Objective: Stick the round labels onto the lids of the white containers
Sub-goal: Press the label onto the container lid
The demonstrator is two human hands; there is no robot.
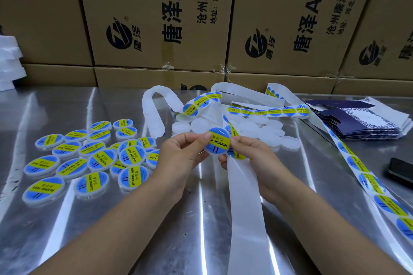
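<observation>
Container [209,152]: white and round, held above the tabletop [156,230] between both hands, its lid tilted up toward the camera, probably so the label can be seen and centred.
Round label [218,143]: blue with a yellow band, already lying on that lid; its edges probably need pressing flat.
Left hand [181,152]: fingers curled under the container and thumb on the label's left edge, gripping it steady.
Right hand [248,154]: thumb at the label's right edge, fingers curled round the backing strip [243,207]. The strip hangs toward the viewer, stripped bare; holding it there likely puts the next label within reach.
Labelled containers [89,158]: a loose heap on the left, some overlapping, apparently set apart as finished work.
Label strip [368,181]: full of labels, running along the right side near a dark phone [400,169].
Bare containers [245,127]: a white pile just beyond the hands, under loops of strip, waiting their turn. More look finished than left.
Flat cartons [368,123]: a dark-blue stack, far right.
Cardboard boxes [156,18]: printed and stacked as a wall behind the tabletop.
</observation>
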